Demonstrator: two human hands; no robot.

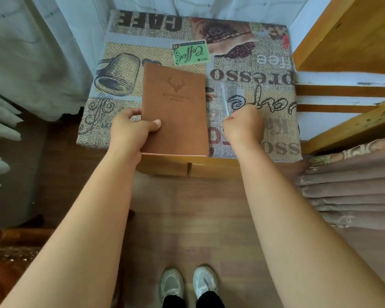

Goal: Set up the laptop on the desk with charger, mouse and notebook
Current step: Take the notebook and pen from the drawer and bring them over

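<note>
A brown notebook point(176, 110) with a stamped deer head lies over a cushion point(242, 70) printed with coffee words, its near edge past the cushion's front. My left hand point(131, 127) grips the notebook's left edge, thumb on the cover. My right hand point(242, 125) is closed around a clear pen point(224, 96) that points away from me, just right of the notebook. No laptop, charger or mouse is in view.
The cushion sits on a wooden seat point(187, 167) between white curtains point(42, 52) at the left and a wooden frame point(342, 41) at the right. Folded brownish fabric point(351, 192) lies at the right. My shoes point(187, 283) stand on a wood floor.
</note>
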